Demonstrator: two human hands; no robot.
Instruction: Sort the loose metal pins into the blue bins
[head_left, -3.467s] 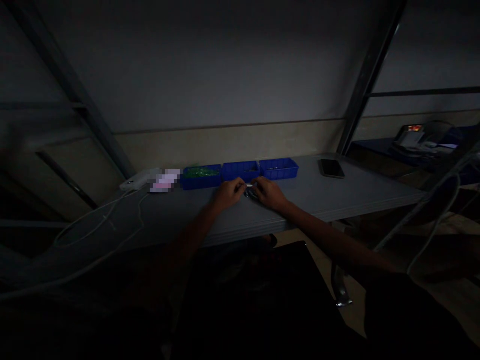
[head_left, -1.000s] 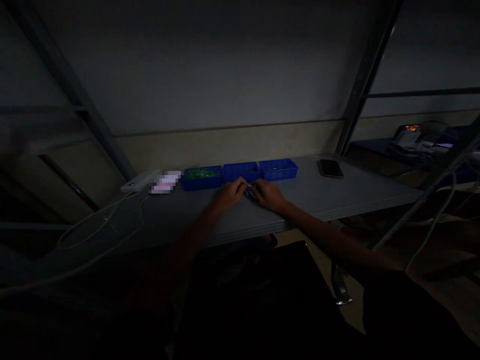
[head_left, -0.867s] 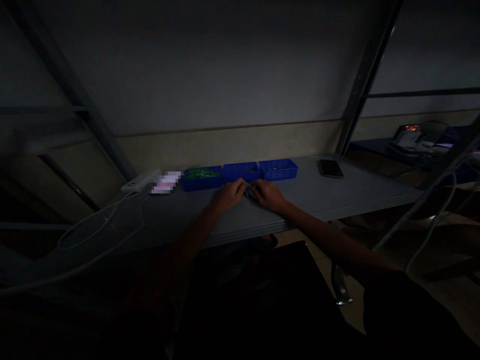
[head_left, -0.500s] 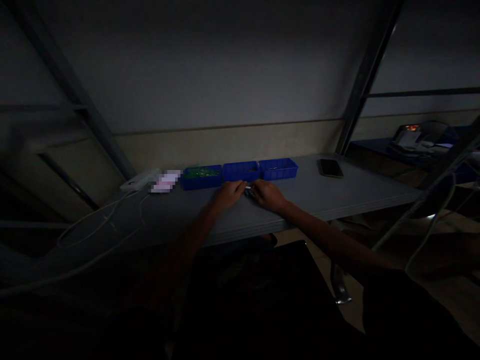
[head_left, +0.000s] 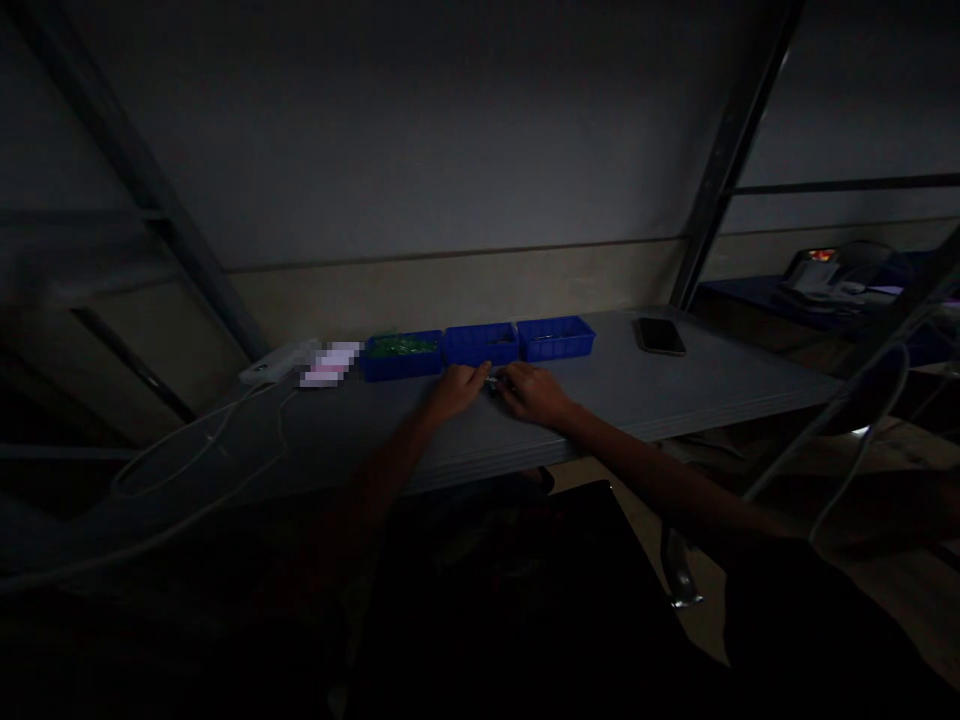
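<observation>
Dim room, grey table [head_left: 675, 395] against a wall, head view only. Three blue bins [head_left: 480, 345] in a row at the back; phone [head_left: 660, 336] to the right. Left hand [head_left: 457, 388] and right hand [head_left: 534, 392] meet just before the middle bin, fingertips pinched together on a small pale part [head_left: 493, 380]. Too small to tell its axis. Work looks mid-way; part not yet binned.

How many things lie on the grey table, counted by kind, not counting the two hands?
Blue bins: 3, at and
Dark phone: 1
White charger block with its white cable: 1
Blurred pink and white item: 1
Small part between the fingertips of the left hand and right hand: 1
Total: 7
</observation>
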